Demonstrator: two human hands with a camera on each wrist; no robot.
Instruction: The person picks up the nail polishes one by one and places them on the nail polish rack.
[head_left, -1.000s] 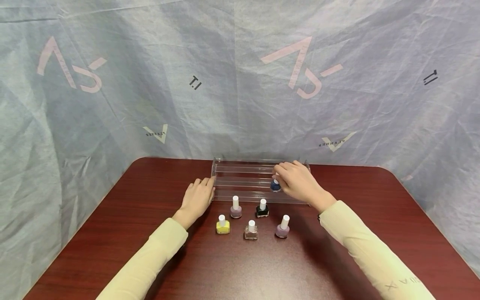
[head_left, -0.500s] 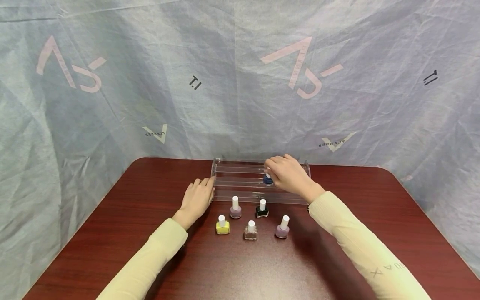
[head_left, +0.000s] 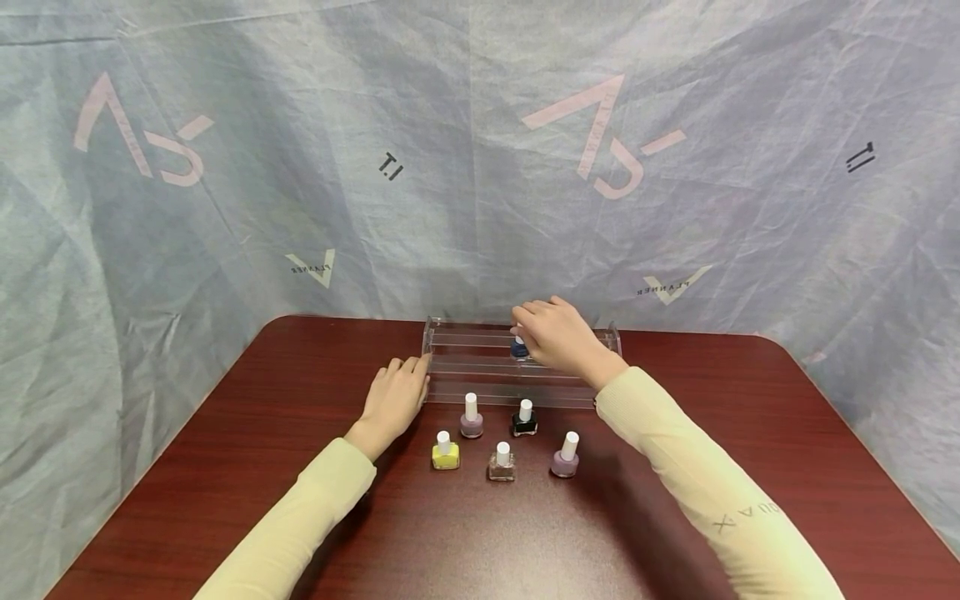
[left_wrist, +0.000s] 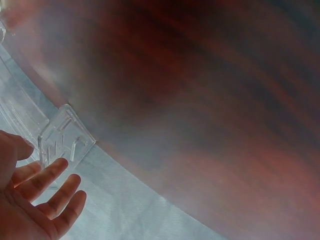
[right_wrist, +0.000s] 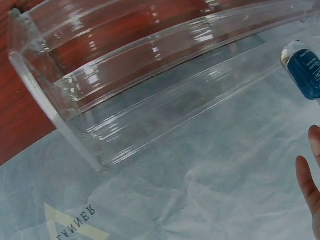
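My right hand [head_left: 558,337] pinches a blue nail polish bottle [head_left: 519,347] by its white cap, over the upper tiers of a clear acrylic rack [head_left: 480,391]. In the right wrist view the blue bottle [right_wrist: 306,72] is at the upper right, base toward the rack; the grip itself is mostly out of frame. My left hand [head_left: 395,393] touches the rack's left end. The left wrist view has its fingers [left_wrist: 64,200] loosely extended beside the clear side panel [left_wrist: 65,137]. In front stand nail polish bottles: lilac [head_left: 472,425], black [head_left: 525,422], yellow [head_left: 446,455], brownish [head_left: 502,467] and another lilac [head_left: 566,461].
The rack has stepped tiers and stands at the back of a dark red wooden table [head_left: 480,533]. Behind the table's rear edge hangs a grey printed cloth [head_left: 465,208]. The loose bottles sit between the two forearms.
My right hand has carried the blue nail polish bottle left and farther back, from the rack's lower right toward its upper middle. The left hand and the bottles on the table have stayed put.
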